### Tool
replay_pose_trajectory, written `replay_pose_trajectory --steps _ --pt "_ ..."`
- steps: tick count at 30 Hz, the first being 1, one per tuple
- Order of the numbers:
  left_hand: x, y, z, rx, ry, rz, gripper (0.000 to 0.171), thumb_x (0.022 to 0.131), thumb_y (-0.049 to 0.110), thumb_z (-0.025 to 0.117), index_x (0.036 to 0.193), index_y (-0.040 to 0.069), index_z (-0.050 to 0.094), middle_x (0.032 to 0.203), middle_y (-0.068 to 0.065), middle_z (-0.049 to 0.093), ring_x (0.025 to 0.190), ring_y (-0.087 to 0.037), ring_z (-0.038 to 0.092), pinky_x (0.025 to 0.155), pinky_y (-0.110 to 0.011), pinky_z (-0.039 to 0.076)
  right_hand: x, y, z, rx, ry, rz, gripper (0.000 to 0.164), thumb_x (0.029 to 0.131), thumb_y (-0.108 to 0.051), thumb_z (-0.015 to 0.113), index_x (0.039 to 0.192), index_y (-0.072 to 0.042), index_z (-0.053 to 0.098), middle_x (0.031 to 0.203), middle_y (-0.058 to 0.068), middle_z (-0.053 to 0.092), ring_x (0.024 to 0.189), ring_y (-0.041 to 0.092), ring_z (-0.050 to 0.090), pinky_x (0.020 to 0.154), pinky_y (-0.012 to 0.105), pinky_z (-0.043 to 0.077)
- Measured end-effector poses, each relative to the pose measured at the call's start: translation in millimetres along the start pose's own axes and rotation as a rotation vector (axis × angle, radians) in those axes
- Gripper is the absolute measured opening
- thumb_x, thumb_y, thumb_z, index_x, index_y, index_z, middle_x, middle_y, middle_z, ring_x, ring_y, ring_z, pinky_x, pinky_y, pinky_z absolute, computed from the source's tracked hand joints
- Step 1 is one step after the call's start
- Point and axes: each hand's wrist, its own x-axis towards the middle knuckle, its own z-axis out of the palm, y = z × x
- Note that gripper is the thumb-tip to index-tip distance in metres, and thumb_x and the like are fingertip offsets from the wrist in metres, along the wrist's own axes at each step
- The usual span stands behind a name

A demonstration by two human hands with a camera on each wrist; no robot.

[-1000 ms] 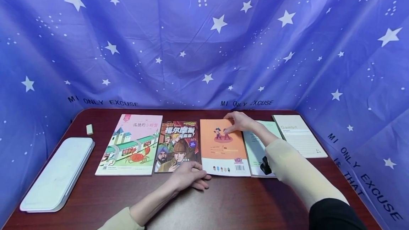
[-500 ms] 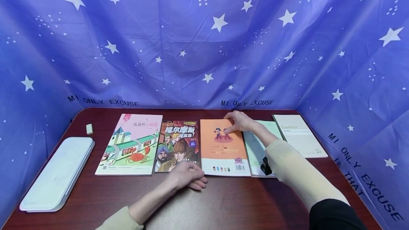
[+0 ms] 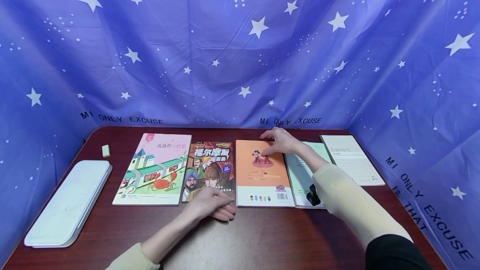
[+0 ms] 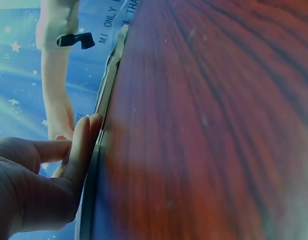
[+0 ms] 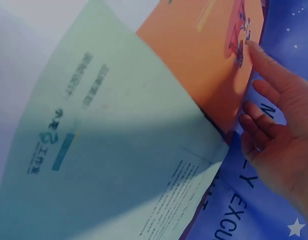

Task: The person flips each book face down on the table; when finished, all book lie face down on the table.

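An orange-and-white book [image 3: 262, 174] lies on the table with cartoon figures and a barcode facing up. My right hand [image 3: 280, 141] is at its top edge, the thumb over the cover. In the right wrist view, the right hand [image 5: 281, 117] has its other fingers loosely bent beyond the book's edge, gripping nothing visible. Over the bottom edge of a comic-style detective book [image 3: 210, 166] lies my left hand [image 3: 210, 205], fingers extended to the right. From the left wrist, the left hand's fingers [image 4: 79, 150] appear beside the thin book edges; firm contact is unclear.
Left of these lies a pink-and-green crab picture book [image 3: 157, 170]. A pale green book [image 3: 305, 166] and a cream notebook [image 3: 352, 159] are on the right. A white case [image 3: 69, 203] and an eraser [image 3: 106, 151] sit far left. A starry curtain [image 3: 225, 45] hangs behind the table [image 3: 255, 236].
My left hand has slid left, away from the orange book's bottom corner. My right hand has risen slightly at the top edge. The books look unmoved.
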Motion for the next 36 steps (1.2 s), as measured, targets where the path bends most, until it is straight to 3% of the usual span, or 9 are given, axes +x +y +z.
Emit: replay_pose_trajectory --steps 8,16,21,24,28,36 --pt "-10.5 2.0 -16.4 0.024 0.055 0.026 0.027 0.103 0.006 0.054 0.116 -0.017 0.058 0.093 -0.028 0.076 0.075 -0.023 0.079 0.073 -0.035 0.066 9 -20 3 0.028 0.066 -0.079 0.052 0.087 -0.033 0.082 0.132 -0.009 0.069 0.126 0.016 0.067 0.113 0.03 0.063 0.095 0.047 0.054" --pt "-24.1 -1.5 -38.9 0.12 0.086 0.065 0.023 0.103 0.006 0.052 0.109 -0.015 0.059 0.087 -0.02 0.077 0.072 -0.019 0.077 0.072 -0.036 0.066 28 -64 14 0.037 0.036 -0.099 0.059 0.089 -0.034 0.081 0.138 -0.007 0.064 0.133 0.012 0.069 0.125 0.028 0.064 0.11 0.045 0.051" --pt "-34.5 -1.8 -51.5 0.154 0.119 0.055 0.022 0.103 0.007 0.053 0.107 -0.014 0.059 0.085 -0.017 0.077 0.07 -0.016 0.076 0.07 -0.035 0.066 38 -89 25 0.062 -0.002 -0.094 0.064 0.088 -0.036 0.082 0.142 -0.009 0.061 0.135 0.01 0.068 0.105 0.024 0.068 0.1 0.039 0.054" --pt "-41.6 -2.0 -61.7 0.184 0.134 0.05 0.023 0.104 0.009 0.054 0.106 -0.013 0.06 0.085 -0.017 0.077 0.069 -0.015 0.075 0.069 -0.034 0.066 43 -102 32 0.028 -0.018 -0.121 0.065 0.088 -0.036 0.081 0.144 -0.009 0.06 0.141 0.01 0.064 0.113 0.026 0.066 0.104 0.041 0.052" --pt "-50.4 -2.0 -74.9 0.221 0.147 0.051 0.024 0.105 0.009 0.053 0.106 -0.014 0.06 0.085 -0.017 0.077 0.069 -0.015 0.075 0.067 -0.033 0.066 48 -112 40 -0.037 -0.027 -0.158 0.069 0.087 -0.038 0.082 0.144 -0.008 0.059 0.145 0.011 0.062 0.138 0.027 0.055 0.118 0.041 0.044" --pt "-61.8 -3.6 -94.9 0.237 0.166 0.01 0.025 0.105 0.008 0.051 0.107 -0.015 0.06 0.082 -0.013 0.077 0.067 -0.014 0.074 0.065 -0.034 0.066 51 -119 50 -0.074 -0.064 -0.141 0.08 0.085 -0.043 0.083 0.15 -0.008 0.052 0.152 0.013 0.056 0.144 0.029 0.05 0.121 0.042 0.042"
